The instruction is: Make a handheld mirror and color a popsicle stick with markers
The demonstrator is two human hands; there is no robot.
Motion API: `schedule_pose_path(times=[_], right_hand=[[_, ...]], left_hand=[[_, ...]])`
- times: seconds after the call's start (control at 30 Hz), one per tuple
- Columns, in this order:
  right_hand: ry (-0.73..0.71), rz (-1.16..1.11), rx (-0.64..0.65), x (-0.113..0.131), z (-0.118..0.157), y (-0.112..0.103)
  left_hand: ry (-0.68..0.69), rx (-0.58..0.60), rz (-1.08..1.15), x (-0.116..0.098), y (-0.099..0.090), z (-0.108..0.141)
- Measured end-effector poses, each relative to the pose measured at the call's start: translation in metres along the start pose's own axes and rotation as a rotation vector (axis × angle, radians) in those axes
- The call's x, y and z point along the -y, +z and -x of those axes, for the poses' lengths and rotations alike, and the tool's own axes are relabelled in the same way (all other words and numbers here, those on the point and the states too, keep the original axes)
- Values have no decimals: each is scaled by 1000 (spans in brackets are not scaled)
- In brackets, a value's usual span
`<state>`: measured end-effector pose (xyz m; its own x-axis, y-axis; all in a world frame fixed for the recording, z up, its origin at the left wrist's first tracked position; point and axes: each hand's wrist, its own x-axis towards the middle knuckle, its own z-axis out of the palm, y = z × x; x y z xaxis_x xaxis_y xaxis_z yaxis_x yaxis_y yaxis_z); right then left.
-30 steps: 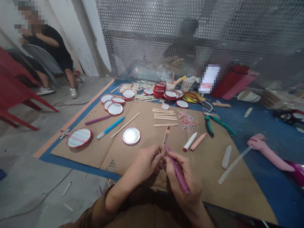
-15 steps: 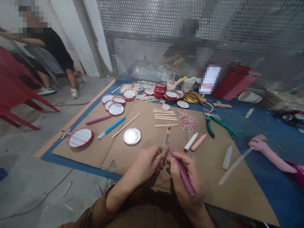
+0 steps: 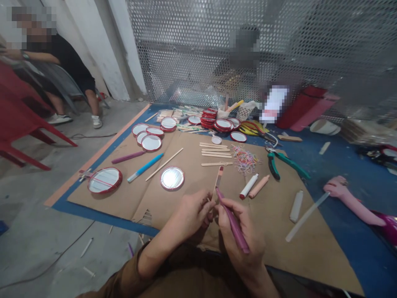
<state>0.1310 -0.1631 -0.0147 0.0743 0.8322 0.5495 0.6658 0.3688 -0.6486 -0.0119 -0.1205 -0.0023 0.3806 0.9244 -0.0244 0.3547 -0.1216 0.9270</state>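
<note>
My left hand pinches the lower end of a wooden craft stick, whose upper part is coloured dark red and brownish. In my right hand is a purple marker, gripped like a pen, with its tip at the stick's edge. Beyond the hands lie several bare craft sticks and a heap of small coloured rubber bands. A round mirror-like disc with a red rim lies to the left. White and peach markers rest to the right.
Cardboard covers part of the blue table. Green-handled pliers and a pink glue gun lie right. Red-rimmed discs are stacked at the back. A blue pen and a banjo-like piece lie left. A person sits beyond a red chair.
My right hand and the purple marker have shifted slightly left, the tip moving closer along the stick. My left hand stays nearly still. The seated person has leaned a little left.
</note>
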Motion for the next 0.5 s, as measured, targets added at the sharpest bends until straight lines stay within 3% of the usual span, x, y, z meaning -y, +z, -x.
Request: schedule_pose_path(times=[0.33, 0.5], right_hand=[[59, -7, -21, 1, 0, 0], [15, -33, -1, 0, 2, 0]], left_hand=[[-9, 5, -35, -2, -1, 1], [8, -13, -43, -2, -2, 0]])
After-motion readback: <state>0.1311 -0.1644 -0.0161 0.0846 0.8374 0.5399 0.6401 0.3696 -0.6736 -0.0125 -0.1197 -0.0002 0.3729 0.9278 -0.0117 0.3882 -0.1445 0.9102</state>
